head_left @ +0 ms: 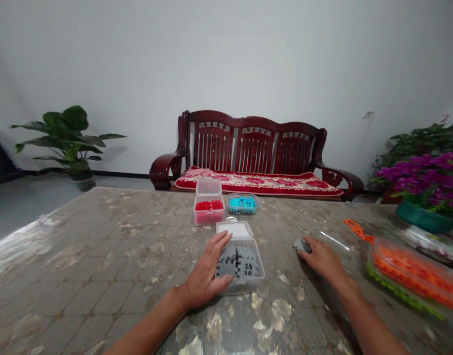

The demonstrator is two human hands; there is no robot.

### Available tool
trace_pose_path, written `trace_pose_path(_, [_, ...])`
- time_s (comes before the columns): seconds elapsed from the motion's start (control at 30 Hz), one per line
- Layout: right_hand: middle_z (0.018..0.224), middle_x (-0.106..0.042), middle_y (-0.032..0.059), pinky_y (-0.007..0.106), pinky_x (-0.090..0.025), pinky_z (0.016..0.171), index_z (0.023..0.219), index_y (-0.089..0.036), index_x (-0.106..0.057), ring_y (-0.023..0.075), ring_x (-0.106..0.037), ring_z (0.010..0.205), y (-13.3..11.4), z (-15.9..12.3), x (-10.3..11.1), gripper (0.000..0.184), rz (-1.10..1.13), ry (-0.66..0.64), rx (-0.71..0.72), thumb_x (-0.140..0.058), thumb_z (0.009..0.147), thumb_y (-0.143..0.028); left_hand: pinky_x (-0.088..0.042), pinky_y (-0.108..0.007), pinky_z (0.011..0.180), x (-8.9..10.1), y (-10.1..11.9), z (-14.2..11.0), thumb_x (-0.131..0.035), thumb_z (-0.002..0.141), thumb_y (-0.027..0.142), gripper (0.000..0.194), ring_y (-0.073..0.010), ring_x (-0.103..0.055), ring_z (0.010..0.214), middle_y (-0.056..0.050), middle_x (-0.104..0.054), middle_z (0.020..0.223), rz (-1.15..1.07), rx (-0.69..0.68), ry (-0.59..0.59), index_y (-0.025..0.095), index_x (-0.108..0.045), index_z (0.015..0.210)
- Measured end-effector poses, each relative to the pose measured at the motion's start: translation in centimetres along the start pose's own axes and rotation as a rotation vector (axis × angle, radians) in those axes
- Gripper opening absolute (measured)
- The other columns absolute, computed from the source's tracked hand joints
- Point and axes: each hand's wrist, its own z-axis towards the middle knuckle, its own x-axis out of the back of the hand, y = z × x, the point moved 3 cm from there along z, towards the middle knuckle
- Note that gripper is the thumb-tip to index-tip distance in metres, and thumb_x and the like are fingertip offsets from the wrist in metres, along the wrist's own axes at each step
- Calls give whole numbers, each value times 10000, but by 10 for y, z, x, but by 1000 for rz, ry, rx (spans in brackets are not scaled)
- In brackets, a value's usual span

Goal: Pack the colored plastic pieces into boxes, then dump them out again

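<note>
Pale wall behind, dark-red wooden settee (256,145) w/ floral cushion (259,183), potted plant (67,140) at L, purple flowers (424,177) at R. Marbled tabletop (100,251) in front. Left hand (206,270) lies on clear box of gray plastic pieces (241,264), fingers + thumb spread wide across its L edge, white lid (234,230) just behind. Right hand (320,259) has fingers close together, narrow, on small gray piece (301,245), beside clear tub (333,249). Further back: red pieces in box (208,209), blue pieces in tray (242,204). Far R: orange + green pieces in tub (415,271)
</note>
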Motion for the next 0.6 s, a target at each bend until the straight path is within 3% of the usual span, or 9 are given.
trace_pose_path(0.1, [1235, -757, 125, 473, -530, 998, 1260, -214, -713, 354, -692, 1154, -20, -1, 14, 465, 157, 57, 16, -636, 822, -351, -248, -622, 1249, 0, 0, 0, -558, 965, 598, 801, -402, -278, 1536, -154, -277, 1659, 0, -7, 4, 290, -240, 1632])
trace_pose_path(0.17, [1232, -757, 113, 436, -535, 1006, 1265, -211, -712, 314, -705, 1134, -46, -6, 26, 485, 334, 54, 93, -652, 802, -341, -250, -617, 1251, 0, 0, 0, -542, 973, 610, 791, -396, -280, 1536, -149, -275, 1660, 1, -17, 6, 299, -234, 1632])
trace_pose_path(0.27, [1228, -756, 92, 425, -530, 1017, 1295, -226, -698, 275, -705, 1112, -97, -16, 46, 546, 522, -12, 261, -708, 753, -291, -250, -623, 1247, 0, 1, 1, -521, 982, 620, 777, -393, -279, 1536, -145, -272, 1660, 7, -24, 7, 309, -225, 1630])
trace_pose_path(0.4, [1223, -756, 65, 452, -516, 1028, 1299, -266, -695, 261, -690, 1118, -154, -27, 61, 581, 588, -139, 441, -751, 724, -209, -258, -631, 1240, 0, 1, 1, -523, 980, 624, 778, -398, -283, 1531, -146, -270, 1658, 15, -21, 4, 310, -228, 1627])
trace_pose_path(0.6, [1096, -792, 25, 451, -484, 1044, 1030, -262, -782, 236, -689, 1058, -182, -33, 58, 322, 546, -160, 596, -697, 772, -89, -259, -623, 1240, -1, 1, 1, -512, 979, 644, 790, -398, -282, 1530, -158, -275, 1649, 22, -28, 11, 297, -222, 1626])
